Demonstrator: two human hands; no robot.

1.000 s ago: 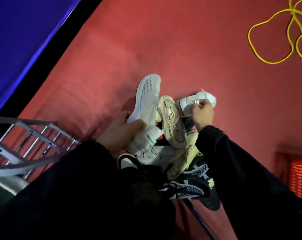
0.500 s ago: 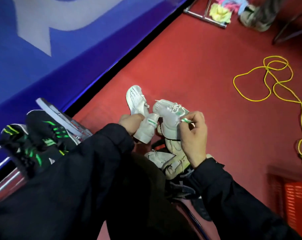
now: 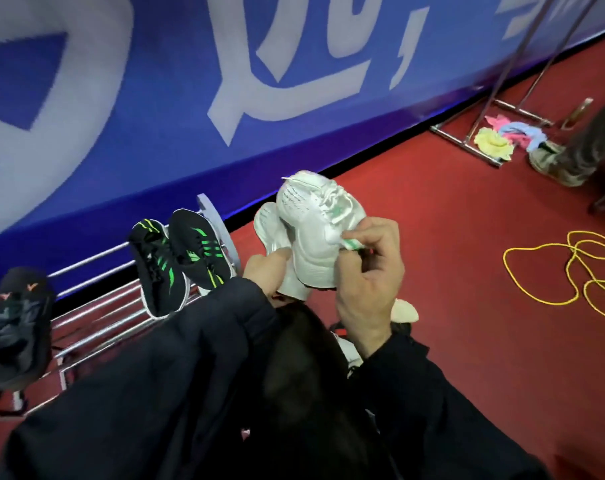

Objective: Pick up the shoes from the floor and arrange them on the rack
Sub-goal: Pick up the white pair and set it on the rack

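Observation:
I hold a pair of white shoes in the air. My right hand [image 3: 368,282] pinches the green-and-white heel tab of the nearer white shoe [image 3: 315,230]. My left hand [image 3: 264,270] grips the heel of the second white shoe [image 3: 271,233], which is half hidden behind the first. The metal shoe rack [image 3: 96,310] stands to the left against the blue wall. On it sit a pair of black shoes with green stripes [image 3: 180,261] and a dark shoe with orange marks [image 3: 18,323]. More shoes lie on the floor below my arms, mostly hidden; a pale toe [image 3: 405,311] shows.
A blue banner wall [image 3: 190,81] runs behind the rack. Yellow cord [image 3: 571,268] lies coiled on the red floor at right. A metal stand base [image 3: 467,147], coloured cloths [image 3: 505,136] and another person's shoe [image 3: 554,168] are at the far right.
Both hands have lifted the white shoes up off the pile and toward the rack. My view has swung upward, showing more of the rack and wall.

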